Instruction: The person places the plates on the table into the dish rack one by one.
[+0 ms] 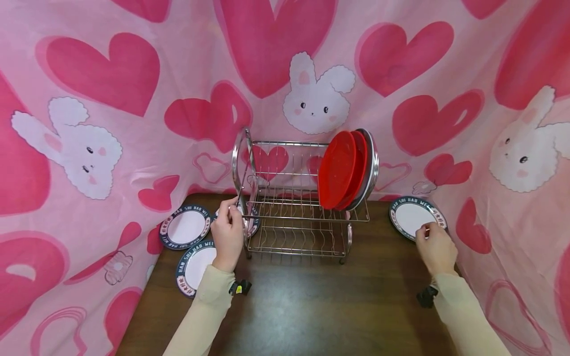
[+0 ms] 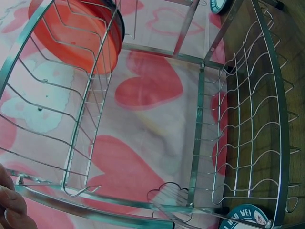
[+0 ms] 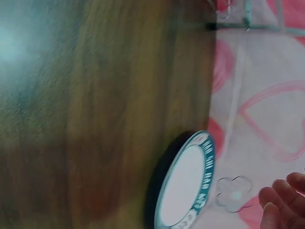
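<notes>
Left hand [image 1: 228, 236] forward, fingers curled, gripping left end of silver two-tier wire dish rack [image 1: 289, 217]. Right hand [image 1: 438, 251] near round white plate with dark lettered rim [image 1: 408, 216] on table, fingers loosely bent, holding nothing. Round red plates [image 1: 337, 170] on edge, rack's upper right.

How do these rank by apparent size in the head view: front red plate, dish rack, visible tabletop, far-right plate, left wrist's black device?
1. Visible tabletop
2. Dish rack
3. Front red plate and far-right plate: too close to rank
4. Black device
</notes>
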`<state>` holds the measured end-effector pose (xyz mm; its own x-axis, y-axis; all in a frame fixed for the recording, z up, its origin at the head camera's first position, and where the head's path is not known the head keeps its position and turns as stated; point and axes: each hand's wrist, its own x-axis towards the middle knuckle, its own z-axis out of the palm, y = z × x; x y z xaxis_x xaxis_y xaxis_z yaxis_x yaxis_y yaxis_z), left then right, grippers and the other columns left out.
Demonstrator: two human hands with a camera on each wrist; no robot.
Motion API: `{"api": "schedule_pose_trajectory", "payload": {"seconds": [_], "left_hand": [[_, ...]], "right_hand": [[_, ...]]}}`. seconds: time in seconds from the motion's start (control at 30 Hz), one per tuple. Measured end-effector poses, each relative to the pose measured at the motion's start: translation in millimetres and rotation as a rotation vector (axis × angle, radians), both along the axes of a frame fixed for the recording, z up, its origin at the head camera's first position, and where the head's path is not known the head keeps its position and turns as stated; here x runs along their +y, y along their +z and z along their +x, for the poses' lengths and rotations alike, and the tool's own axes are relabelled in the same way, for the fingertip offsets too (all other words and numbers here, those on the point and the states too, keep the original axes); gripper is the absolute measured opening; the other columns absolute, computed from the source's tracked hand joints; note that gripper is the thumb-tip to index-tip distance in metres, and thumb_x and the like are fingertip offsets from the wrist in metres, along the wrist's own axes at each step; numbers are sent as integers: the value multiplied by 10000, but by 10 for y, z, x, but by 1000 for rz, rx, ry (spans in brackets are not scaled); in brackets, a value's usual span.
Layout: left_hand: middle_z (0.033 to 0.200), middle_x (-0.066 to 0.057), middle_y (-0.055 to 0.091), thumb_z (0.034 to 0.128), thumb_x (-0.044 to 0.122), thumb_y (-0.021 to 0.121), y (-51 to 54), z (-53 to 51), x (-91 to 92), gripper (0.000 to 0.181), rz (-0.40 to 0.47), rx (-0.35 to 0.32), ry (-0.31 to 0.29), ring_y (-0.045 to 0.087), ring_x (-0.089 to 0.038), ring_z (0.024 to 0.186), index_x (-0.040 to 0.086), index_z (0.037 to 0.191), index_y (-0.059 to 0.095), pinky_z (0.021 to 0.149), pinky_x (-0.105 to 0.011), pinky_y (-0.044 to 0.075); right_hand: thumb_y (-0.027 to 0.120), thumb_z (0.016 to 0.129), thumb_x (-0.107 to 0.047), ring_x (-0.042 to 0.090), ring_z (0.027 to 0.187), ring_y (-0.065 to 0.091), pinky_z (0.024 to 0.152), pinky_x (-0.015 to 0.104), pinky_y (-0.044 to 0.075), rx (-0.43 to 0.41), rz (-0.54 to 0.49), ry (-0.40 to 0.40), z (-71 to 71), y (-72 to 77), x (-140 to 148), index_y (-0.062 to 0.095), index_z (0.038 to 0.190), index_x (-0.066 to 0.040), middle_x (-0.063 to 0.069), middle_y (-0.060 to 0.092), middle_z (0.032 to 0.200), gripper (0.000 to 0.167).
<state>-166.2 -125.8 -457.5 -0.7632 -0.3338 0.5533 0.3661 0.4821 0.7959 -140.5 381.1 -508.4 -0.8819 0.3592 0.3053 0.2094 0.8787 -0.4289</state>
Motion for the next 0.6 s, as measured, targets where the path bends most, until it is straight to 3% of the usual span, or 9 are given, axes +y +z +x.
{"api": "schedule_pose_trajectory", "payload": {"seconds": [0.33,0.6], "left_hand": [[575,-3,463,1057,102,485,-12,-11,-2,289,-1,-4,-9,385,-52,466,35,1223,712,451,-267,302],[563,3,434,1049,95,484,-19,-14,6,290,-8,15,-9,367,-56,460,16,1212,711,446,-255,280]], "right_hand": [[478,1019,-207,531,805,618,655,681,467,-89,-8,-5,-41,-238,290,597,1045,47,307,653,918,281],[436,1018,-240,550,881,609,726,656,453,-168,-95,-69,-90,-452,454,592,1094,73,336,656,978,358]]}}
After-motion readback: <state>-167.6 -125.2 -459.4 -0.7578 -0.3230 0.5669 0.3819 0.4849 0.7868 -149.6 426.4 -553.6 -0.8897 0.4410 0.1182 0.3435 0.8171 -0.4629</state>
